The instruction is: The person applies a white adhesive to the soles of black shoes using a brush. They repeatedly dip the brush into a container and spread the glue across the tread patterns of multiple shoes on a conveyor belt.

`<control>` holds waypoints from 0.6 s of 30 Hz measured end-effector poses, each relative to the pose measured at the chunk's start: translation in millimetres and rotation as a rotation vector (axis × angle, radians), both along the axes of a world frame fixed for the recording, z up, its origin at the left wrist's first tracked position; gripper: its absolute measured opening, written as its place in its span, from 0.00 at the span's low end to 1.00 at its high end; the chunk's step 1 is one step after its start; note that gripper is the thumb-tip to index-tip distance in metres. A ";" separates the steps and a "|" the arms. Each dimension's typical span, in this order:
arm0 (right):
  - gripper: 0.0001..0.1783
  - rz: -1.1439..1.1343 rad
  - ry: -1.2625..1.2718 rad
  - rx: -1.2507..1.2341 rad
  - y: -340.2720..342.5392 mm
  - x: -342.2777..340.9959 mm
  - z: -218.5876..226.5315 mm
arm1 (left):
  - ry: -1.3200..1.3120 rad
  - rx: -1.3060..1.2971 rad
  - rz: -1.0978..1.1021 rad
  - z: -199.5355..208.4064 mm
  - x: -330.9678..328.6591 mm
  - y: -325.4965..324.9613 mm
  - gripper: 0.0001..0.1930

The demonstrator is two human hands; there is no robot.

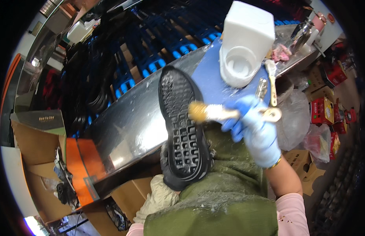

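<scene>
A black shoe sole [184,129] stands lengthwise before me, its gridded, hollowed face turned up. My left hand [159,196], at the heel end in a beige covering, holds it from below; most of its fingers are hidden behind the sole. In a blue glove, my right hand [253,124] closes round the handle of a paintbrush [218,113]. The brush's tan bristles are at the sole's right edge, near its middle; whether they touch, I cannot tell. Beyond it stands a white plastic container [247,27] with a round opening. A second brush [271,80] lies beside the container.
A metal-topped table [127,114] carries a blue sheet [208,70]. Behind it run racks [151,39] with blue parts. An open cardboard box [37,145] is at left. Clear plastic bags [294,118] and red boxes [322,110] sit at right. A green apron [218,204] covers my lap.
</scene>
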State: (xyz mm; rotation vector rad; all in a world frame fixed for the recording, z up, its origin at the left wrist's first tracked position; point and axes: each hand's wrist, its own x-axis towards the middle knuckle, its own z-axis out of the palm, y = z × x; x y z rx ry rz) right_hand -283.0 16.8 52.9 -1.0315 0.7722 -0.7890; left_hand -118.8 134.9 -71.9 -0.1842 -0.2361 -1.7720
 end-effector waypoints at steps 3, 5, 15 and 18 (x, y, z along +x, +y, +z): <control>0.09 -0.239 0.146 -0.433 -59.2 -14.2 18.0 | 0.106 0.561 0.181 15.9 -4.4 42.9 0.52; 0.08 -0.275 0.133 -0.582 -90.1 -5.6 15.4 | -0.019 0.346 0.047 6.6 0.6 44.4 0.51; 0.14 -0.228 -0.033 -0.014 -122.1 -35.4 -42.9 | 0.016 0.397 0.064 2.9 10.6 44.7 0.48; 0.16 0.051 -0.211 0.205 -76.0 -28.2 -40.2 | -0.110 0.588 0.114 29.9 12.1 44.4 0.42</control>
